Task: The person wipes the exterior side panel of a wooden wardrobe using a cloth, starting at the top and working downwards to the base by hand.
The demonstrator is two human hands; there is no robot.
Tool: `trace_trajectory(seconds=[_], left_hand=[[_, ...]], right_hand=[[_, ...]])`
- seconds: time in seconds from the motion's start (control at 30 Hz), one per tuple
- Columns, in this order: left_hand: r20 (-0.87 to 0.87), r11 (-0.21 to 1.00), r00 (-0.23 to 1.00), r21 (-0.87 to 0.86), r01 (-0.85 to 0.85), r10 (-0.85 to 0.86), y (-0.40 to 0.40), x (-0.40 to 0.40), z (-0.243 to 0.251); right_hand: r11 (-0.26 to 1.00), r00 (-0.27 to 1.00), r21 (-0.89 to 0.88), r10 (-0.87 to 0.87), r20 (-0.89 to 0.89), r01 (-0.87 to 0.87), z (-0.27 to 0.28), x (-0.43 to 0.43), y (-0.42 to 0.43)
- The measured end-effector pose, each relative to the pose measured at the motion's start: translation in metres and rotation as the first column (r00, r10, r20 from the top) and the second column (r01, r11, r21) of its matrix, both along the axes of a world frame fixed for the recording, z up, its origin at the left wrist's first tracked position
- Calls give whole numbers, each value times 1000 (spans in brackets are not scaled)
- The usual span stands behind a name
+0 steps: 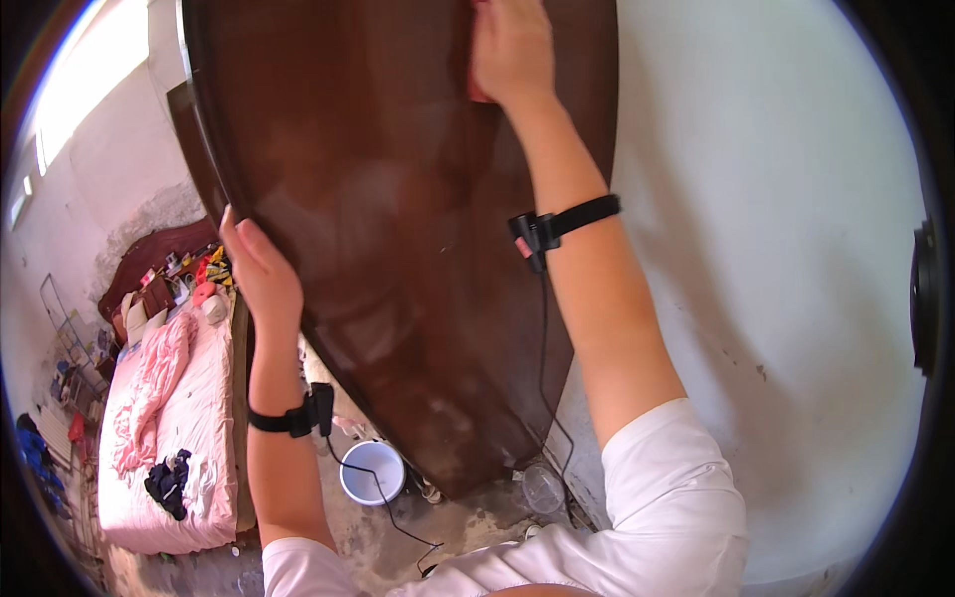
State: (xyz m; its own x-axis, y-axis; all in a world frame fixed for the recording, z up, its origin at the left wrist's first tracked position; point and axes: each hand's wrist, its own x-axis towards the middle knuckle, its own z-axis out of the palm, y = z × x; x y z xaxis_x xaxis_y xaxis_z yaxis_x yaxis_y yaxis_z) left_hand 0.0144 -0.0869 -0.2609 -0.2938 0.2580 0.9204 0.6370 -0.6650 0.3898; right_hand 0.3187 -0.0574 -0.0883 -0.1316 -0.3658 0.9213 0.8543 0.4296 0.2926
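In front of me rises a glossy dark brown wooden panel point(388, 246), apparently the side of a tall cabinet. High up on it, my right hand point(515, 56) presses flat with a red cloth point(480, 91) under the palm; the fingertips lie at the top of the picture. Lower down, my left hand point(262, 272) holds the panel's left edge, its thumb on the near face. What the other left fingers touch is partly hidden. Each forearm wears a black strap with a small device, the right one point(536, 233) and the left one point(310, 414), both trailing thin cables.
A white basin point(373, 473) stands on the stained floor left of the panel's foot. A clear plastic container point(542, 489) sits by the white wall point(761, 224) at right. At left is a bed point(168, 418) with pink bedding, dark clothing point(168, 481) and a cluttered headboard.
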Motion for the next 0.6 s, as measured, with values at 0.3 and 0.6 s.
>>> trace_trajectory(seconds=[0.3, 0.6], left_hand=[[21, 998, 999, 34, -49, 48, 0, -7, 4], [35, 998, 999, 41, 38, -39, -14, 2, 8]], right_hand=[[991, 995, -97, -94, -29, 91, -4, 186, 30], [984, 955, -116, -161, -249, 135, 7, 110, 40]])
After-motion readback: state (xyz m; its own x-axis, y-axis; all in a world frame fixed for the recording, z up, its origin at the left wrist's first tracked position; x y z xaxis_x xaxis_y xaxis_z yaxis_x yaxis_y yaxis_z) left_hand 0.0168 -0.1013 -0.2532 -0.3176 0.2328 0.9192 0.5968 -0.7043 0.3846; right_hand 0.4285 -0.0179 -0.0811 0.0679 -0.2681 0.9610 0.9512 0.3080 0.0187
